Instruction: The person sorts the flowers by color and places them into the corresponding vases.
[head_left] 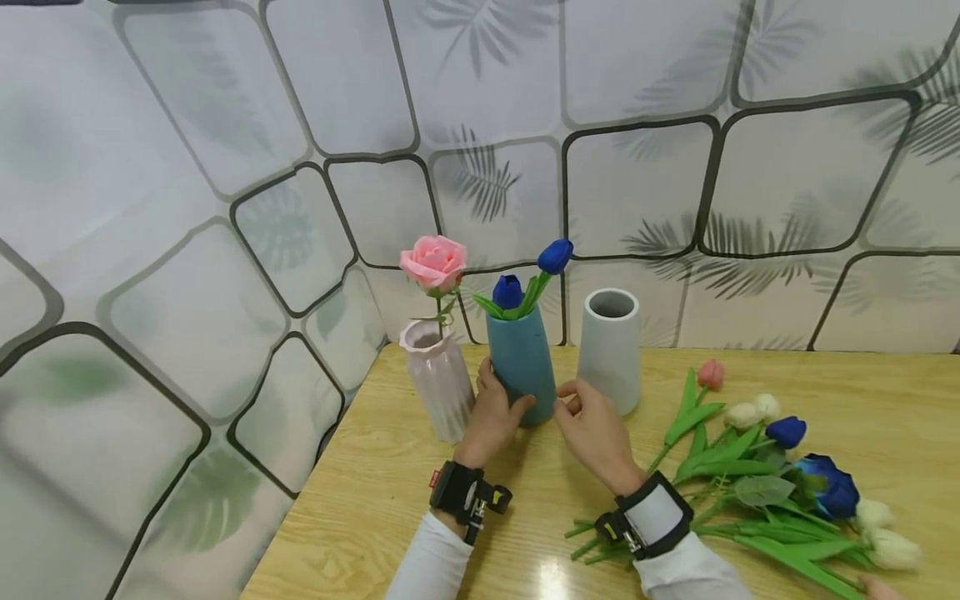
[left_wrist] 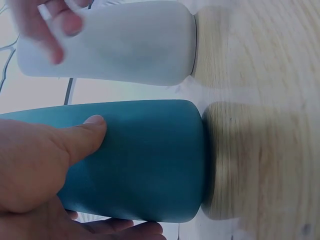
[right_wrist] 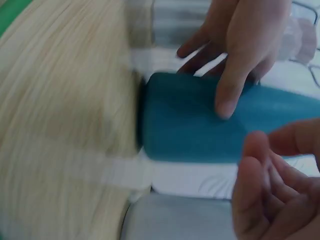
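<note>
My left hand holds a teal vase low on its body, the thumb in front and the other fingers around the far side. Two blue tulips with green leaves stand in that vase, one higher than the other. Just right of the vase is my right hand, its fingers loosely bent and nothing between them. In the right wrist view the right hand's fingertips overlap the vase's edge. The teal vase stands on the wooden table in the left wrist view.
A pale pink vase with a pink rose stands at left, a light grey vase at right. Tulips and other flowers lie in a pile on the table's right side. Another person's fingertip shows at the bottom right.
</note>
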